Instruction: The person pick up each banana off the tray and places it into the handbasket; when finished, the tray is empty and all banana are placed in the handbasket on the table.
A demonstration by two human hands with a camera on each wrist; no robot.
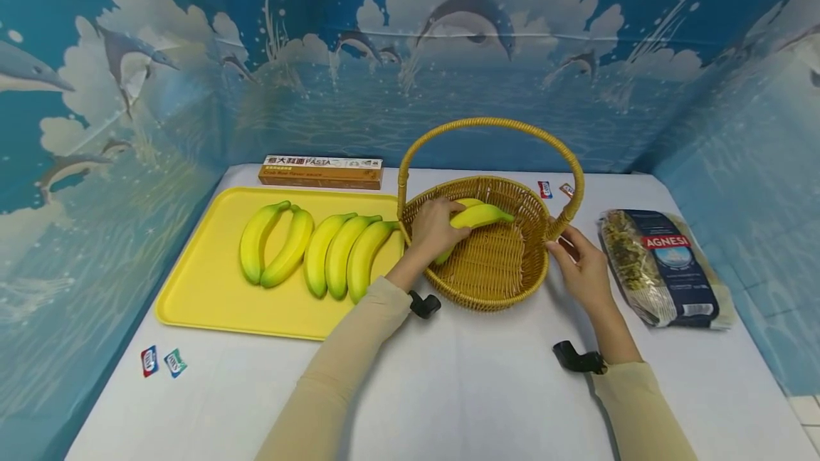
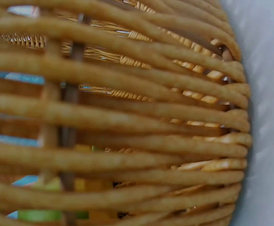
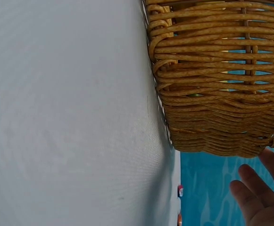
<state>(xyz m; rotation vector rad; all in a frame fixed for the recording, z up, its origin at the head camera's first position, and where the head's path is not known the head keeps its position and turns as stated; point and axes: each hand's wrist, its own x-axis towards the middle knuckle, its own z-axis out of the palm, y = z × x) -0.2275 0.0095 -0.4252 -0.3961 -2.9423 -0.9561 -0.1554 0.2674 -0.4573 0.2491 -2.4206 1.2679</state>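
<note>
In the head view, my left hand (image 1: pixel 435 228) reaches over the near-left rim of the wicker basket (image 1: pixel 488 299) and grips a banana (image 1: pixel 482 216) inside it. Parts of other bananas show behind and below the hand, which hides much of them. At the basket's right side, my right hand (image 1: pixel 584 269) pinches the rim beside the foot of the tall handle (image 1: pixel 492 122). The right wrist view shows fingers (image 3: pixel 254 186) against the basket's woven wall (image 3: pixel 212 108). Only basket weave (image 2: pixel 127 113) fills the left wrist view, with yellow and green behind it.
Left of the basket lies a yellow tray (image 1: pixel 198 290) with several bananas (image 1: pixel 361 258) on it. Behind the tray stands a pasta box (image 1: pixel 320 175). A bag of pasta (image 1: pixel 666 269) lies at the right. Small packets (image 1: pixel 149 361) lie front left, others (image 1: pixel 545 189) behind the basket.
</note>
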